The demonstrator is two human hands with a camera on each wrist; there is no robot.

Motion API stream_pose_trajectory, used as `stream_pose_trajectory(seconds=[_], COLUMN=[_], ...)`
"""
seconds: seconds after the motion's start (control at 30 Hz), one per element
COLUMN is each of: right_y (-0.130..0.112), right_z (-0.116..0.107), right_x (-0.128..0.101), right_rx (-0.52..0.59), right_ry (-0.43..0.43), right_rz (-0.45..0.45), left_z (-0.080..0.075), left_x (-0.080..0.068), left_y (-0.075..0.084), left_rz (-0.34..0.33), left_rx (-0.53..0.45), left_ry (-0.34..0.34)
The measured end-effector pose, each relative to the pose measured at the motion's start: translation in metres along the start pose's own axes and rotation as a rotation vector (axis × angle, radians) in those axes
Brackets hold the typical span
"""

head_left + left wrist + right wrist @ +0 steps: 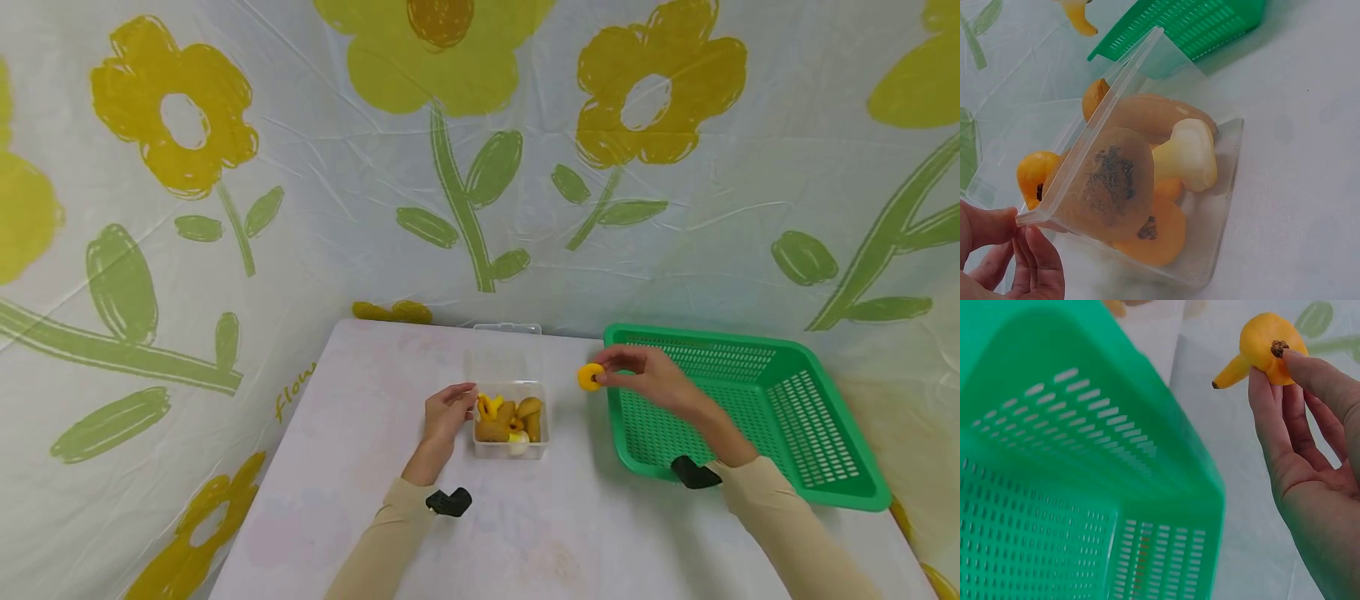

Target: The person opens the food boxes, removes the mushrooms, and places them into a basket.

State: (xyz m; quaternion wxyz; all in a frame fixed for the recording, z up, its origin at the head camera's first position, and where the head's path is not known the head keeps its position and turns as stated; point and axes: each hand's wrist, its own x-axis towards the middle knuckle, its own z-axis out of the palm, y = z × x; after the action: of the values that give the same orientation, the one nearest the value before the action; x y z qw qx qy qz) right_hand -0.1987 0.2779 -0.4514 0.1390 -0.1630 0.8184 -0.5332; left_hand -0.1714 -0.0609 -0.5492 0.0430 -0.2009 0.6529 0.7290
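My right hand [648, 377] pinches a yellow nipple fruit [1266, 339] between thumb and fingers, just beyond the left rim of the green basket. The fruit is round, with a finger-like horn and a dark stem scar. With thumb and fingertips my left hand [447, 412] grips the rim of a clear plastic box [489, 451] at its left side. Inside the box lie several yellow nipple fruits [1171, 234], brownish-tan rounded pieces [495, 427] and one pale, whitish piece [1194, 156]. Some of the contents overlap and hide one another.
A green slotted basket [847, 497] stands at the right of the white table [315, 500]; its visible floor is bare. The box's clear lid [504, 354] lies open behind it. A flower-printed sheet [337, 208] hangs behind and left of the table.
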Motion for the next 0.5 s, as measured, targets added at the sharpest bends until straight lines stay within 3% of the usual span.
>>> stream_pose_trajectory(seconds=[0.3,0.5], right_y=[0.017,0.028], right_z=[-0.029,-0.046], right_x=[-0.012,-0.02], right_rx=[-0.041,-0.087], right_ry=[0.062,0.088], right_rz=[-0.006,0.038], left_z=[0.0,0.001], left_x=[0.0,0.001], left_y=[-0.002,-0.002], left_rz=[-0.001,0.012], left_rx=[0.009,0.0], left_ry=[0.002,0.003])
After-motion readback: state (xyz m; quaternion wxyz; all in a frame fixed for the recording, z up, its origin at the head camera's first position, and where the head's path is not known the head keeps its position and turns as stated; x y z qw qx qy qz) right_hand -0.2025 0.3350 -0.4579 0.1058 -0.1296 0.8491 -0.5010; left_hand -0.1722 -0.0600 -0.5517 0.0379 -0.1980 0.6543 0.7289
